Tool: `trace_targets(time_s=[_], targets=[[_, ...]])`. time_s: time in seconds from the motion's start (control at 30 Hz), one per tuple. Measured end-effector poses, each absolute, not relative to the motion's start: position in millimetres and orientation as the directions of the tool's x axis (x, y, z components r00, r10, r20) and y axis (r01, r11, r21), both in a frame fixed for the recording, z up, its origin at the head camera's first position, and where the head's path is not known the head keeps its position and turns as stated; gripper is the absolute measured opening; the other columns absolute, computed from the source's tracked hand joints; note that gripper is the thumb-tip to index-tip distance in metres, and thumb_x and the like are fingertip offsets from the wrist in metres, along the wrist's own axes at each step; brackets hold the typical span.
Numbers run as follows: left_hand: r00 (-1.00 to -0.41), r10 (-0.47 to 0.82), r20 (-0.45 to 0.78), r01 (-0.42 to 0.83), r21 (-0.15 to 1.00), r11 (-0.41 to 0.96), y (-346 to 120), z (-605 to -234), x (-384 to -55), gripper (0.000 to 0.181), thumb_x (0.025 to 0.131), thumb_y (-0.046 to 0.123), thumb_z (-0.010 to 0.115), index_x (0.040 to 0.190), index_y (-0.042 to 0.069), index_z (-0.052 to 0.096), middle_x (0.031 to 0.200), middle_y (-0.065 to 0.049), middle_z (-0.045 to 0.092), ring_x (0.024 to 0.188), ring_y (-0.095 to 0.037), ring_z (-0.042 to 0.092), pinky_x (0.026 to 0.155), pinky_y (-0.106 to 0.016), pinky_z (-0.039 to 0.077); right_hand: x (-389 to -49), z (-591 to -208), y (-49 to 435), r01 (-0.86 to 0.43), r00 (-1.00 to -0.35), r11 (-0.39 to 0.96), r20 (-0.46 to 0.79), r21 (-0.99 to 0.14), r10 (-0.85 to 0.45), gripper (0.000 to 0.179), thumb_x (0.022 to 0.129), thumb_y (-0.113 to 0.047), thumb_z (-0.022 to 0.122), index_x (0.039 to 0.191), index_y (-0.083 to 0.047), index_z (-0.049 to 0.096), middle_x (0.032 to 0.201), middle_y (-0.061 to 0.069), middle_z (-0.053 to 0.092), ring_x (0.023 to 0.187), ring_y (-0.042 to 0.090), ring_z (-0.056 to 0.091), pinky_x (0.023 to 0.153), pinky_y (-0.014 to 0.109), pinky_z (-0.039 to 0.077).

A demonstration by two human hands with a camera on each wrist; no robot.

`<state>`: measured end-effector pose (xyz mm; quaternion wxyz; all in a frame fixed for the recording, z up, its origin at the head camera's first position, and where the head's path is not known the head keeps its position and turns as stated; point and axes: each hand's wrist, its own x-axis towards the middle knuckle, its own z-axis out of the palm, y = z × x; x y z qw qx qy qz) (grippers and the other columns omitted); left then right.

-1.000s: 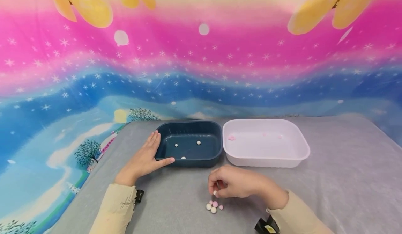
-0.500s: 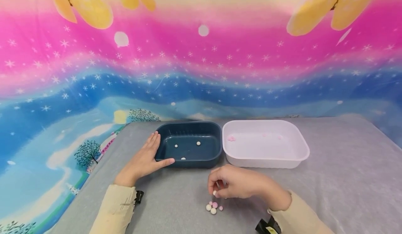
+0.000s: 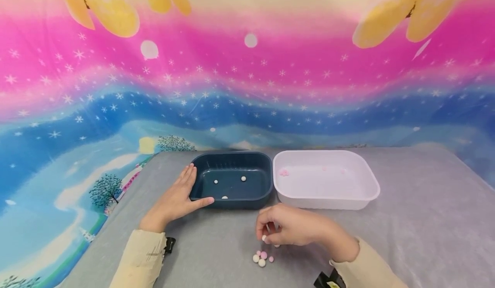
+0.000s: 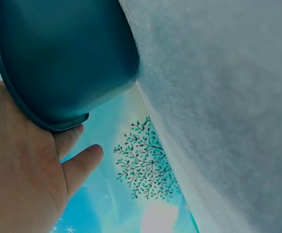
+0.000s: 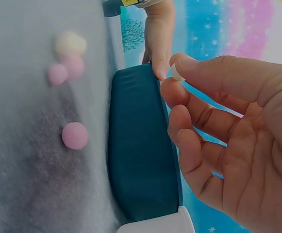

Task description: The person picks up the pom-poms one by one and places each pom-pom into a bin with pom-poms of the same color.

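My left hand (image 3: pixel 175 200) rests on the left end of a dark teal basin (image 3: pixel 232 204), thumb along its front rim, fingers straight against its side. In the left wrist view the palm lies against the basin's rim. Between thumb and index finger, my right hand (image 3: pixel 291 224) pinches a small white ball (image 5: pixel 176 73) above the table. Just in front of that hand sits a cluster of white balls (image 3: pixel 262 263) and pink balls (image 3: pixel 264 255). Several white balls (image 3: pixel 243 179) lie inside the teal basin. One more pink ball (image 5: pixel 75 136) lies apart in the right wrist view.
A white basin (image 3: pixel 325 203) stands right against the teal one, with small pink pieces (image 3: pixel 284 173) in it. Grey cloth (image 3: pixel 417 219) covers the table. Behind it hangs a colourful printed backdrop (image 3: pixel 247 86).
The head view has tilted slightly up, so the scene sits a little lower. Both hands hold their places, and the edge of another ball now shows under the right hand.
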<state>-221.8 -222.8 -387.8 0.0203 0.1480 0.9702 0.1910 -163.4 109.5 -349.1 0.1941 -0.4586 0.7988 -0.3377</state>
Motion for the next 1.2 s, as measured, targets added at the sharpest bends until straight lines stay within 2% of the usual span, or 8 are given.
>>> trace_targets(time_s=[0.13,0.33,0.8,1.2], targets=[[-0.956,0.293,0.024,0.281,0.366,0.887,-222.3,-387.7,-222.6,0.116,0.083,0.075,0.058,0.159,0.003,0.008,0.168,-0.014,0.002,0.156,-0.034,0.003,0.121,-0.059,0.018,-166.8,-348.8,110.0,-0.573,-0.521,0.343,0.008,-0.744,-0.854,0.009,0.093,-0.003,0.064,0.094,-0.01,0.07,0.087,-0.008,0.06,0.072,-0.004,0.051,0.067,0.018,0.051],[-0.956,0.293,0.018,0.279,0.363,0.889,-221.0,-387.7,-222.5,0.117,0.083,0.075,0.058,0.159,0.001,0.008,0.168,-0.015,0.003,0.156,-0.034,0.003,0.122,-0.058,0.019,-173.4,-347.7,109.8,-0.601,-0.524,0.347,0.028,-0.72,-0.851,0.01,0.093,-0.003,0.064,0.095,-0.012,0.07,0.087,-0.009,0.061,0.074,-0.003,0.051,0.068,0.018,0.051],[-0.957,0.289,0.019,0.275,0.366,0.889,-221.5,-388.0,-221.7,0.116,0.084,0.074,0.059,0.159,0.002,0.008,0.168,-0.014,0.003,0.156,-0.034,0.003,0.122,-0.057,0.018,-189.5,-346.1,107.0,-0.548,-0.588,0.411,-0.015,-0.729,-0.809,0.014,0.093,-0.005,0.065,0.094,-0.018,0.071,0.088,-0.01,0.061,0.077,0.002,0.053,0.071,0.021,0.052],[-0.958,0.285,0.02,0.272,0.371,0.888,-222.2,-387.1,-221.2,0.117,0.083,0.074,0.059,0.159,0.002,0.007,0.168,-0.014,0.002,0.156,-0.033,0.003,0.122,-0.058,0.018,-201.9,-347.6,105.8,-0.523,-0.609,0.411,-0.01,-0.746,-0.793,0.013,0.094,-0.006,0.064,0.095,-0.017,0.07,0.089,-0.008,0.062,0.076,0.005,0.055,0.071,0.023,0.051]])
